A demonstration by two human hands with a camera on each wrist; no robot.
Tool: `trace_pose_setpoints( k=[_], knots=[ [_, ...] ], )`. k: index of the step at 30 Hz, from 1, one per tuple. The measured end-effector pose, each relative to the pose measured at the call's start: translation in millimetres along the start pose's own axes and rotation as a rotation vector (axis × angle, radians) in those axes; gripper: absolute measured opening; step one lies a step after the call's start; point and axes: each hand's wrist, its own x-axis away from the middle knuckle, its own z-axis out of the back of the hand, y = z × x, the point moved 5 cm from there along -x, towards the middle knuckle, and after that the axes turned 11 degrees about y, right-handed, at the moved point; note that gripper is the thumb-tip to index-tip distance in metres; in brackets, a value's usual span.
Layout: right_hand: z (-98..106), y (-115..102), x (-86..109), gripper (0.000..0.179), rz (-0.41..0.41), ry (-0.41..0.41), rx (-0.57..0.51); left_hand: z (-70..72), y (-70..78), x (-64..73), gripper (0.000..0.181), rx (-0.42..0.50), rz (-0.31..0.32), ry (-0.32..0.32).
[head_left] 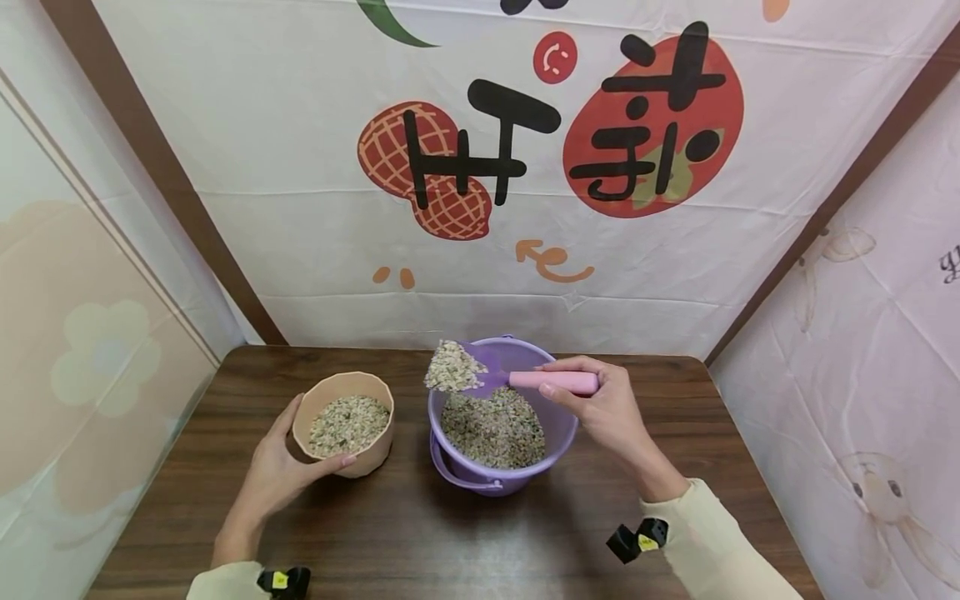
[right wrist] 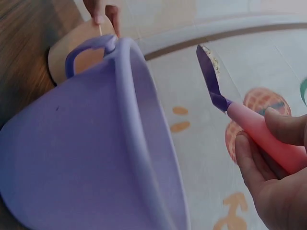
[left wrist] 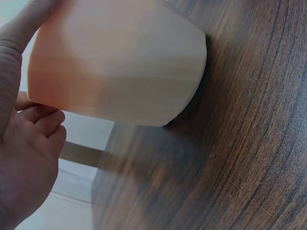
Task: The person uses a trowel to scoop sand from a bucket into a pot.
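Observation:
My right hand grips the pink handle of a small shovel with a purple blade. Pale gravel is heaped on that blade, above the left part of the purple bucket. Darker, mixed gravel lies inside the bucket. To the left, my left hand holds a beige faceted pot between thumb and fingers at its rim. Pale gravel partly fills this pot. The left wrist view has the pot's side wall up close; the right wrist view has the shovel side-on above the bucket's rim.
Everything stands on a dark wood-grain table. A white printed cloth hangs behind its far edge, with more cloth at both sides. The bucket's handle hangs down at its front left.

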Motion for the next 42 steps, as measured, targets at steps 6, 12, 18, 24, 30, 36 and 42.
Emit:
trace_pose_setpoints(
  k=[6,12,18,24,30,36,42],
  knots=[
    [-33,-9,-12.6,0.021,0.013,-0.074,0.016,-1.3,-1.9,-0.2,0.130,0.003,0.007,-0.011],
    [-64,-12,-20.9,0.022,-0.030,-0.143,-0.007,-0.8,-2.6,-0.6,0.130,0.000,0.010,-0.010],
    [-89,-12,-27.9,0.024,-0.034,-0.207,0.009,-0.6,-1.8,-0.5,0.131,-0.015,0.019,-0.020],
    [-109,-10,-34.8,0.019,-0.004,-0.264,0.045,0.0,-2.1,-0.4,0.131,-0.019,0.021,-0.014],
    [-118,-14,-39.3,0.014,0.088,-0.244,0.156,-0.4,-2.1,-0.5,0.131,-0.010,0.015,-0.011],
    [-127,-17,-41.2,0.015,0.127,-0.263,0.230,0.2,-2.4,-1.5,0.132,-0.012,0.019,-0.014],
    [-130,-21,-41.0,0.014,0.117,-0.259,0.303,-0.4,-1.9,-0.4,0.132,-0.007,0.029,-0.028]
  ],
)
